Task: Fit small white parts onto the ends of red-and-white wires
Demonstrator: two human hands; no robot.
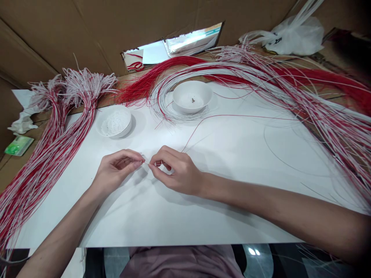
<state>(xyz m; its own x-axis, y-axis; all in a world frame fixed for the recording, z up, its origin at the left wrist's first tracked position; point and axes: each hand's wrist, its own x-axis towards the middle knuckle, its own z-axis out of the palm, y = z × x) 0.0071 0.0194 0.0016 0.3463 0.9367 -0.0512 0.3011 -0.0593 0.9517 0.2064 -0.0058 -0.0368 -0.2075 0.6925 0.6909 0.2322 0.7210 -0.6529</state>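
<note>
Over the white tabletop, my left hand (117,168) is closed in a pinch, thumb against forefinger. Just right of it, my right hand (176,170) pinches too, its other fingers curled. A short white stretch of thin wire (146,163) spans the small gap between the two sets of fingertips. From behind my right hand a thin red wire (197,126) rises, bends and runs off to the right. Its link to the white stretch is hidden by my fingers. Nearest my left hand stands a white bowl (127,129) holding small white pieces, too fine to make out singly.
A second white bowl (181,104) with a small dark bit inside sits on coiled white wires (162,90). Red-and-white bundles (68,143) lie left; more wires (307,100) lie right. Behind are red strands (139,87), scissors (136,66), a plastic bag (301,36) and a cardboard wall (95,27).
</note>
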